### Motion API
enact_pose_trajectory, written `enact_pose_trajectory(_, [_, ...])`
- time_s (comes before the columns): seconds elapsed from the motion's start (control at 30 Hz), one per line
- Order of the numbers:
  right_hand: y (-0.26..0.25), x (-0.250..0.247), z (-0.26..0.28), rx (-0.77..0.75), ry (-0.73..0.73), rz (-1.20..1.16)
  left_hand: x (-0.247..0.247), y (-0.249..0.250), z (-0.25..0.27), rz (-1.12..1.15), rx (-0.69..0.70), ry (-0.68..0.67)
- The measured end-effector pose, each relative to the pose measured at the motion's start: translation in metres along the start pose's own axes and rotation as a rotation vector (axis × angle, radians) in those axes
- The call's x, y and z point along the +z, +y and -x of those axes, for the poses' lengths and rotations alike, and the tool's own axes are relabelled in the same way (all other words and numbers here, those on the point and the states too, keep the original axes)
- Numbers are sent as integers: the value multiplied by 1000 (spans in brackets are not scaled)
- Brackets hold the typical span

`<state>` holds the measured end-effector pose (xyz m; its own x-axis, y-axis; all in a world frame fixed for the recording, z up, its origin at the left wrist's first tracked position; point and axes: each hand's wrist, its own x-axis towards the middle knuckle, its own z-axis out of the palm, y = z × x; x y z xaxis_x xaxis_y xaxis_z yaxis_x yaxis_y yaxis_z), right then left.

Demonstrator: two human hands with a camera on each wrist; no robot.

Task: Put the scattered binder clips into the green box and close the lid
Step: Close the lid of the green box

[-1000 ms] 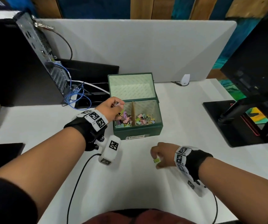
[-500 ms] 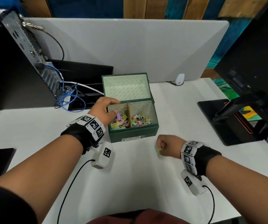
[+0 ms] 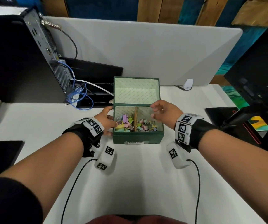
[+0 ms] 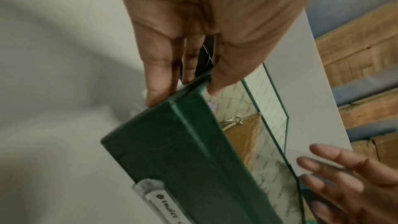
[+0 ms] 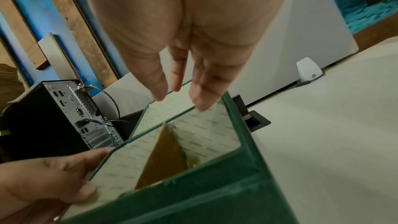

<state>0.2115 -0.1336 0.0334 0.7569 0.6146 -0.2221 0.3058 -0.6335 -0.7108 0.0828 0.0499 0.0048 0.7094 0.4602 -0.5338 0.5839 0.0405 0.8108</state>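
Hands at green box (image 3: 138,137), lid (image 3: 136,90) up.
I see left hand (image 3: 106,119) gripping its left wall; right hand (image 3: 165,111) hovers over clips (image 3: 136,125), fingers spread.

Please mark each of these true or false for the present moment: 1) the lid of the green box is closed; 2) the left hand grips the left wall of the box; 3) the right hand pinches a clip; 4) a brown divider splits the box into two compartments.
1) False. The lid of the green box stands open.
2) True. The left hand grips the left wall, thumb inside.
3) False. The right hand is above the box, fingers spread, holding nothing.
4) True. The brown divider has binder clips on both sides.
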Motion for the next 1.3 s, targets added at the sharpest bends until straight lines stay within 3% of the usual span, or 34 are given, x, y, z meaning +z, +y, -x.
enact_pose_trajectory(0.1, [3,-7,-3,-1,145,-20,-4,-4,1,-33,10,-39])
enact_pose_trajectory(0.17, [8,-13,-9,86,166,-47,-6,-9,3,-2,4,-68])
enact_pose_trajectory(0.27, [14,-20,-19,303,-4,-117,-8,-16,5,46,6,-94])
enact_pose_trajectory(0.37, [16,-17,-26,355,-115,-181,-11,-20,5,63,10,-123])
enact_pose_trajectory(0.6, [12,-20,-56,270,-79,-335,-12,-25,3,124,5,-130])
enact_pose_trajectory(0.73, [-13,-27,-48,260,-51,-438,-13,-24,3,134,2,-125])
enact_pose_trajectory(1.0, [-5,-43,-34,-70,114,-321,-19,-18,14,266,-37,-54])
enact_pose_trajectory(1.13, [6,-45,-8,-176,66,-253,-31,-11,16,373,-39,16])
enact_pose_trajectory(1.3, [26,-28,22,-186,-38,-208,-26,1,19,291,-62,-7])
